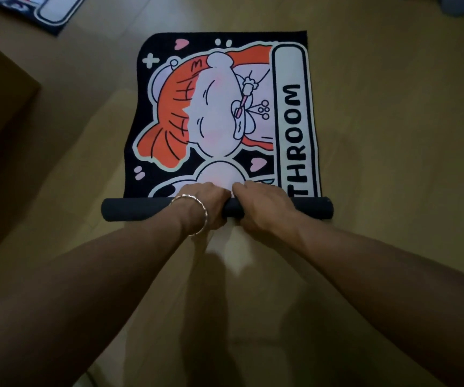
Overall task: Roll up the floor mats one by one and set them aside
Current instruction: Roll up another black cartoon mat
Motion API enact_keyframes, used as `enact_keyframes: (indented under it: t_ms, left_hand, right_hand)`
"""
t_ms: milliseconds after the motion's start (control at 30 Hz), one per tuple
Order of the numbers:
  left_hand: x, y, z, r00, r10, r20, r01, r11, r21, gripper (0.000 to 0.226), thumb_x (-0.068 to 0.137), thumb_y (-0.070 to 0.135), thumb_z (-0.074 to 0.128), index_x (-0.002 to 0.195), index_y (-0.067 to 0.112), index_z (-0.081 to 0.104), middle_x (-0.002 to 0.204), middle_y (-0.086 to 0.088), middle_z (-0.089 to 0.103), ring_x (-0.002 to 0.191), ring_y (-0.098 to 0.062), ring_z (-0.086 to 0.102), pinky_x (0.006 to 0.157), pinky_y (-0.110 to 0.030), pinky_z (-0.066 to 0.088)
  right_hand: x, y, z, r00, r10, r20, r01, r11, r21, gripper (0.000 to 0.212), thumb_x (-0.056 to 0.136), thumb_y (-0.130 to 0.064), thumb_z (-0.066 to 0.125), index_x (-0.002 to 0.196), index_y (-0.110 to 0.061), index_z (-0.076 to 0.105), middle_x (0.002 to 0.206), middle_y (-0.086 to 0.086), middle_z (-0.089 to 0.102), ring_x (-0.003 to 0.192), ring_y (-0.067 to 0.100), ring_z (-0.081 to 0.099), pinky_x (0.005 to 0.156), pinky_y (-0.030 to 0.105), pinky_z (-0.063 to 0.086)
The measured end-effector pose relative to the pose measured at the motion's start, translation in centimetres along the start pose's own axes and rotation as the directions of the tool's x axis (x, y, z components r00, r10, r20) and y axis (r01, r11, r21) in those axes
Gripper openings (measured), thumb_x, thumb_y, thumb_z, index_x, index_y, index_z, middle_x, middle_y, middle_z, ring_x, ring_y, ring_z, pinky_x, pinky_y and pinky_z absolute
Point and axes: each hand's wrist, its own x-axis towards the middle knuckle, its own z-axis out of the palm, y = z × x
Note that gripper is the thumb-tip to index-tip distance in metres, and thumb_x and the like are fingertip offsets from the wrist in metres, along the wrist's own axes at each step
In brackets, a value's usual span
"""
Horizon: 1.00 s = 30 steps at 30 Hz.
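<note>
Fingers [217, 191] of the left hand [200, 203] curl over the top of the roll [141, 212], and the right hand [261, 208] grips it the same way just beside, its fingertips reaching onto the flat part of the mat [211, 107]. Both hands sit close together near the middle of the roll, almost touching, with the thumbs hidden underneath. A thin bangle [194, 216] circles the left wrist.

The mat lies on the floor [392, 135], about midway between its left and right sides. Its near end is wound into a dark tube that runs crosswise, sticking out past the mat's left edge and roughly level with its right edge. Everything beyond the roll lies flat and stretches away toward the far side of the floor. The flat part shows a cartoon figure [186, 107] with orange hair on a black ground, with small pink hearts around it. Lettering [295, 135] in a white panel along the mat's right edge reads "THROOM"; the start of the word is wound into the roll.

A second mat [38, 9] lies flat at the far left corner of the floor, mostly cut off. Along the floor's left edge stands a dark brown block [1, 121], too dim to identify.
</note>
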Motion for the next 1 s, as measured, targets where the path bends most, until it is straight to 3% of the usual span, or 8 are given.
enact_keyframes:
  t_ms: [100, 267, 367, 467, 667, 867, 933, 1000]
  left_hand:
    - [0.0, -0.2, -0.2, 0.998, 0.026, -0.056, -0.027, 1.000, 0.000, 0.027, 0.085, 0.034, 0.059, 0.109, 0.024, 0.055, 0.094, -0.001, 0.063, 0.078, -0.020, 0.057, 0.062, -0.031, 0.040]
    - [-0.9, 0.0, 1.1, 0.984, 0.071, -0.165, -0.064, 0.997, 0.045, 0.034, 0.087, 0.033, 0.056, 0.116, 0.022, 0.041, 0.101, 0.000, 0.056, 0.086, -0.020, 0.055, 0.066, -0.033, 0.043]
    - [-0.5, -0.4, 0.6, 0.992, 0.028, -0.121, -0.022, 0.999, 0.049, 0.027, 0.087, 0.033, 0.055, 0.108, 0.021, 0.045, 0.094, -0.001, 0.060, 0.075, -0.020, 0.052, 0.061, -0.033, 0.041]
    - [-0.2, -0.5, 0.1, 0.988, 0.049, -0.149, -0.037, 0.996, 0.079, 0.025, 0.087, 0.035, 0.055, 0.106, 0.020, 0.046, 0.093, -0.001, 0.060, 0.078, -0.022, 0.056, 0.059, -0.032, 0.036]
    - [-1.1, -1.4, 0.8, 0.983, 0.048, -0.177, -0.034, 0.996, 0.080, 0.030, 0.087, 0.032, 0.056, 0.111, 0.021, 0.041, 0.099, 0.000, 0.055, 0.082, -0.018, 0.051, 0.068, -0.032, 0.037]
    - [-0.8, -2.2, -0.4, 0.983, 0.052, -0.174, -0.036, 0.995, 0.094, 0.031, 0.087, 0.034, 0.058, 0.111, 0.021, 0.043, 0.098, -0.001, 0.058, 0.079, -0.017, 0.054, 0.063, -0.030, 0.039]
    - [-1.3, -2.5, -0.5, 0.982, 0.065, -0.177, -0.050, 0.995, 0.091, 0.034, 0.087, 0.034, 0.059, 0.113, 0.022, 0.042, 0.101, 0.000, 0.057, 0.082, -0.016, 0.052, 0.066, -0.031, 0.040]
    - [-2.0, -3.1, -0.8, 0.991, 0.030, -0.132, -0.025, 0.999, 0.043, 0.035, 0.087, 0.031, 0.059, 0.117, 0.023, 0.042, 0.107, 0.001, 0.057, 0.093, -0.018, 0.055, 0.081, -0.035, 0.044]
  right_hand:
    - [-0.2, 0.3, 0.5, 0.997, -0.011, -0.075, 0.010, 1.000, -0.012, 0.034, 0.087, -0.018, 0.059, 0.117, -0.019, 0.043, 0.107, 0.003, 0.050, 0.095, 0.021, 0.051, 0.083, 0.038, 0.043]
    - [0.9, 0.7, -1.0, 0.973, 0.072, 0.218, -0.101, 0.987, 0.123, 0.028, 0.086, -0.024, 0.062, 0.111, -0.023, 0.049, 0.090, 0.000, 0.054, 0.080, 0.017, 0.056, 0.078, 0.036, 0.051]
    - [0.5, 0.5, -0.5, 0.996, 0.040, 0.075, -0.046, 0.996, 0.079, 0.030, 0.084, -0.020, 0.062, 0.108, -0.022, 0.045, 0.099, 0.002, 0.053, 0.084, 0.019, 0.055, 0.079, 0.039, 0.051]
    - [0.2, 0.5, 0.6, 0.994, -0.006, -0.113, 0.005, 1.000, -0.008, 0.035, 0.085, -0.018, 0.061, 0.114, -0.020, 0.041, 0.103, 0.003, 0.049, 0.089, 0.021, 0.053, 0.079, 0.039, 0.047]
    - [0.9, 1.1, -0.7, 0.986, 0.071, 0.148, -0.085, 0.992, 0.096, 0.026, 0.083, -0.024, 0.064, 0.101, -0.028, 0.045, 0.092, 0.000, 0.055, 0.080, 0.017, 0.056, 0.077, 0.038, 0.052]
    - [0.2, 0.7, -0.7, 0.996, 0.038, -0.079, -0.038, 0.999, -0.004, 0.035, 0.087, -0.020, 0.061, 0.116, -0.020, 0.041, 0.101, 0.002, 0.051, 0.091, 0.022, 0.055, 0.085, 0.041, 0.046]
    - [0.1, 1.1, -0.8, 0.998, 0.051, -0.037, -0.051, 0.999, 0.002, 0.031, 0.087, -0.019, 0.061, 0.113, -0.021, 0.043, 0.100, 0.003, 0.054, 0.089, 0.021, 0.057, 0.084, 0.041, 0.050]
    - [0.1, 1.6, -1.3, 0.998, 0.067, 0.019, -0.067, 0.998, 0.007, 0.030, 0.087, -0.020, 0.061, 0.112, -0.022, 0.045, 0.099, 0.003, 0.056, 0.086, 0.021, 0.057, 0.082, 0.041, 0.051]
